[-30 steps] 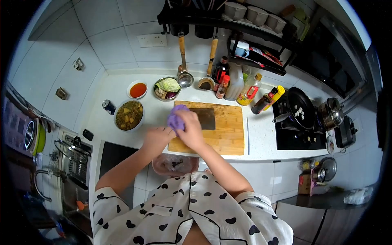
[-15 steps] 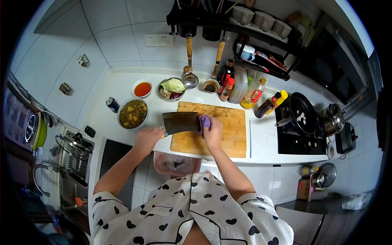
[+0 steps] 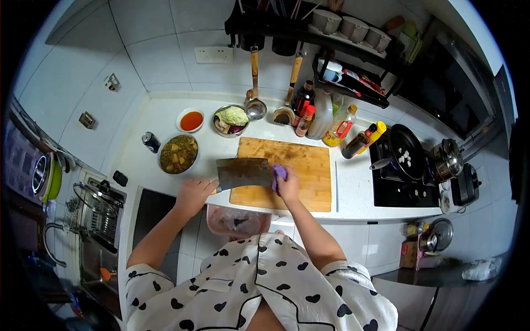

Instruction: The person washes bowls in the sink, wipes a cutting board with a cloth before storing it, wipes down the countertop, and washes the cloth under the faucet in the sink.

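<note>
Dark can (image 3: 150,142): some pale print is on its side, but it is too small for reading.
Red-handled bottle (image 3: 341,128): it carries a yellowish label, whose words I cannot make out.
Red-capped bottle (image 3: 305,122): the label is blurred, so its letters are not clear.
Readable text, brands or numbers: none in this kitchen view.

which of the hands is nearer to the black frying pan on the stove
Right. The right hand, holding the purple cloth, is over the cutting board, left of the frying pan; the left hand, gripping the cleaver, is farther left.
</note>
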Tool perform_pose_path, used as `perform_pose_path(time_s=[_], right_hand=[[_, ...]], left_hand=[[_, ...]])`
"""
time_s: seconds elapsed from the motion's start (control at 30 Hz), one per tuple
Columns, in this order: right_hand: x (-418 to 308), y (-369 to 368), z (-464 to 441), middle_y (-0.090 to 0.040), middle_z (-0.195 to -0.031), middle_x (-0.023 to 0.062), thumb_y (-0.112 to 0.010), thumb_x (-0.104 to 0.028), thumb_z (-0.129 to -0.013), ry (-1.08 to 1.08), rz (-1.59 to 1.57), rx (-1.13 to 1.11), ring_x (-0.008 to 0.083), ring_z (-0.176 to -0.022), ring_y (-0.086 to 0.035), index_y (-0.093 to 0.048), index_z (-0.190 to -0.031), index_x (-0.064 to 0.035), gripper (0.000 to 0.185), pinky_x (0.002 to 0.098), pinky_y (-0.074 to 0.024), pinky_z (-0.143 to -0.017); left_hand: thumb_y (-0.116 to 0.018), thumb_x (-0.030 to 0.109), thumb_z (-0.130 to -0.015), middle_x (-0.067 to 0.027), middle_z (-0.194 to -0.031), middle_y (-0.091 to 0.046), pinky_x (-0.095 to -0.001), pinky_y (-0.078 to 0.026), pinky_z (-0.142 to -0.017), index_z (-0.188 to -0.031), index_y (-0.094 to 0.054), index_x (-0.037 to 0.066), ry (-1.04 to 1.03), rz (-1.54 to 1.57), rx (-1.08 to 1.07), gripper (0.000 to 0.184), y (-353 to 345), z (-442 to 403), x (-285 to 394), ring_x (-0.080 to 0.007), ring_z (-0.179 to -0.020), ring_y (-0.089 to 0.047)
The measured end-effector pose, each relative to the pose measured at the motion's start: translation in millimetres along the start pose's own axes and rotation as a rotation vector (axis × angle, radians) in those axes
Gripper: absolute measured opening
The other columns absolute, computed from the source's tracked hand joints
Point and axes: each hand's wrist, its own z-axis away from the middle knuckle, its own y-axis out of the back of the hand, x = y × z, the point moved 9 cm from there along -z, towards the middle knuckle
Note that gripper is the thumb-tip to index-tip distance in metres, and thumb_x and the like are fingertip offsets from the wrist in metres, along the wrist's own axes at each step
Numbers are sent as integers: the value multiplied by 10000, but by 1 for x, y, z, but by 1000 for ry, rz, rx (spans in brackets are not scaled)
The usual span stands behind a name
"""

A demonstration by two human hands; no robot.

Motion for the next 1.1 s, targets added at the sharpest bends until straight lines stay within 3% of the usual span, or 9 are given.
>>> perform_pose_path(time_s=[0.1,0.2,0.23,0.33,0.43,0.73,0.87,0.97,1.1], right_hand=[[18,5,0,-553,-1104,169,-658,-87,-695,64,-42,33,359,-1032,-480,-534,-1128,-30,454,384,-384,-901],[-32,27,26,-546,-1114,185,-676,-108,-683,102,466,224,352,-1024,-492,-492,-1178,-29,534,385,-379,-914],[-38,22,27,-538,-1124,181,-667,-165,-739,103,427,113,296,-1027,-513,-416,-1252,-20,590,351,-380,-918],[-49,-27,43,-521,-1139,167,-627,-224,-813,-122,-414,-294,235,-1062,-503,-350,-1300,-1,603,307,-375,-917],[-146,-20,68,-526,-1119,93,-554,-149,-876,124,-394,-293,165,-1065,-491,-295,-1341,-28,545,280,-390,-898],[-156,19,57,-577,-870,45,-446,-76,-910,39,-721,-22,109,-826,-536,-487,-1013,-6,131,235,-432,-747],[-171,41,68,-513,-800,21,-425,-33,-896,-8,-780,-76,98,-723,-480,-482,-978,-15,102,234,-410,-696],[-166,50,73,-497,-757,25,-452,-66,-886,-91,-792,-126,112,-722,-476,-484,-896,-31,49,244,-400,-707],[-156,59,69,-491,-747,26,-450,-66,-881,-103,-772,-208,115,-722,-473,-482,-894,-29,51,247,-400,-706]], left_hand=[[-618,136,-686,-38,-933,-596,-346,-440,-688,-1050,-563,152,108,148,48,368,4,2,-4,-222,-797,-583],[-643,138,-700,-104,-910,-593,-382,-459,-697,-1073,-560,126,302,547,136,383,0,-1,-5,-306,-819,-577],[-637,127,-701,-121,-898,-612,-376,-478,-656,-1042,-563,116,336,569,228,349,5,-5,-2,-317,-770,-596],[-631,135,-723,-133,-909,-612,-385,-477,-674,-1047,-563,106,449,751,284,332,-3,-15,9,-322,-786,-596],[-628,133,-738,-140,-907,-610,-411,-470,-669,-1092,-516,113,405,727,353,372,14,-31,34,-340,-787,-591],[-600,159,-766,-188,-1042,-535,-427,-417,-821,-1248,-377,26,-17,875,406,547,43,-43,55,-360,-953,-525],[-637,210,-773,-171,-1183,-440,-407,-328,-939,-1231,-404,25,163,961,609,547,51,-80,21,-346,-1085,-425],[-683,245,-743,-159,-1212,-398,-395,-306,-959,-1211,-417,28,111,1110,549,580,66,-124,18,-328,-1127,-378],[-719,255,-715,-125,-1109,-468,-366,-343,-918,-1102,-504,40,117,1138,539,493,92,-156,25,-291,-1075,-428]])
